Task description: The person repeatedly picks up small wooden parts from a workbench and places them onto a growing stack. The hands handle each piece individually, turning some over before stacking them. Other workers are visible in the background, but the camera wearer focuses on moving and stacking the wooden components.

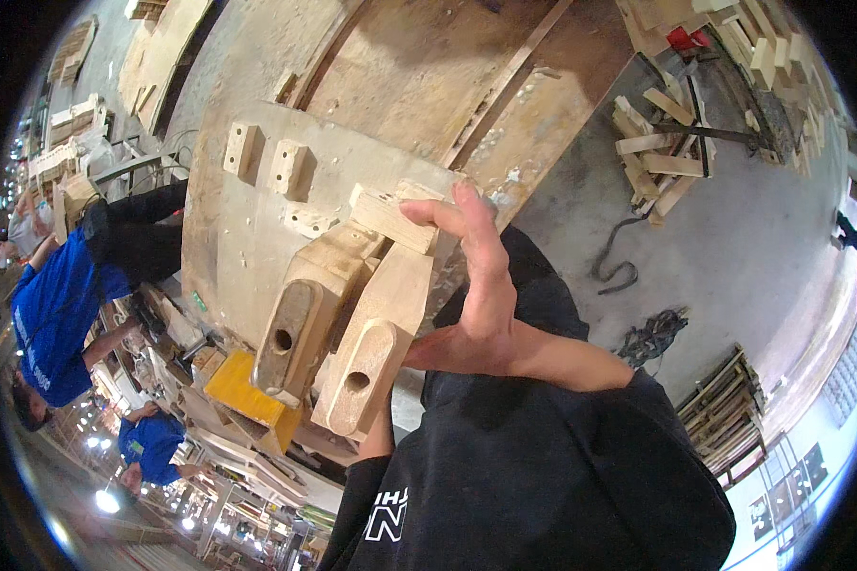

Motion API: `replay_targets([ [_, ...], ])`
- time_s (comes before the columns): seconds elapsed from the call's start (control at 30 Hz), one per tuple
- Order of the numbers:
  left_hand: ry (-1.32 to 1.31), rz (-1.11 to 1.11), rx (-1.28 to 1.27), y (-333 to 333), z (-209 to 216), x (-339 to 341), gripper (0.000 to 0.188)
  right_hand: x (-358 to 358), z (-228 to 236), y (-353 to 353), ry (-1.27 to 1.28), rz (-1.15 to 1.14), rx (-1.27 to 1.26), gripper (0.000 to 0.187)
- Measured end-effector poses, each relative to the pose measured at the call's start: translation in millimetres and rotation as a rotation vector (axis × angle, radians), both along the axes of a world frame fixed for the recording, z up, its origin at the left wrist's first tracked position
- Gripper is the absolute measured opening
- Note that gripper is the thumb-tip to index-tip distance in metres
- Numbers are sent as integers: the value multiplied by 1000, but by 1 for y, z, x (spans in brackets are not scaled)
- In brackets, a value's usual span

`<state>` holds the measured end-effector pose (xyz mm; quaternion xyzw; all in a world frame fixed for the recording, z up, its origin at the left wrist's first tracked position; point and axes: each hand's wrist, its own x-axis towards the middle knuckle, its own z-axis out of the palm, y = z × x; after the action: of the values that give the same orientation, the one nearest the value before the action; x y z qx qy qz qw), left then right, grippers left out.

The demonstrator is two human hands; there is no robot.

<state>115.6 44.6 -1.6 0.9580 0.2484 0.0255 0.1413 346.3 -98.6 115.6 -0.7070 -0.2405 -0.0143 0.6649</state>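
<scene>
A pale wooden piece (pixel 390 290) with a rounded, holed end slants up in front of me. Beside it on the left lies a similar wooden piece (pixel 300 319), whose rounded end is darker and also has a hole. Across their far ends sits a short wooden block (pixel 388 217). My right hand (pixel 481 295) is curled around the right side of the pale piece, its fingertips at the block's right end. Of my left arm, only the forearm (pixel 381 438) shows beneath the pale piece; the wood hides my left hand's fingers.
Small drilled blocks (pixel 290 167) lie on the worktable (pixel 214 219). A yellow box (pixel 248 395) stands left of my work. People in blue shirts (pixel 67 305) are at the left. Wooden offcuts (pixel 667 152) and a black cable (pixel 614 262) lie on the floor at right.
</scene>
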Motion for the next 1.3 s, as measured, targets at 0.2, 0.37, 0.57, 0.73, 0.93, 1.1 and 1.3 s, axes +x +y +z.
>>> replay_targets([
  [0.2,7,-63,55,-7,-1,13,69,-1,-8,3,-139,-18,-74,105],
  [0.37,-59,-83,126,-9,9,18,86,-17,-33,-6,-399,-87,-375,85],
  [0.57,-126,563,236,-27,13,-48,112,-25,-56,17,-323,-69,-312,65],
  [0.73,-328,982,33,-33,-12,-178,103,-39,-62,23,-262,-115,-406,90],
  [0.93,-468,971,-277,-34,-24,-202,88,-15,-96,-26,255,154,94,68],
  [1.1,-436,1028,-402,-32,-7,-208,82,1,-70,-64,769,345,185,80],
  [1.3,-520,1196,-413,-45,5,-203,58,24,-46,-130,1558,986,-121,99],
])
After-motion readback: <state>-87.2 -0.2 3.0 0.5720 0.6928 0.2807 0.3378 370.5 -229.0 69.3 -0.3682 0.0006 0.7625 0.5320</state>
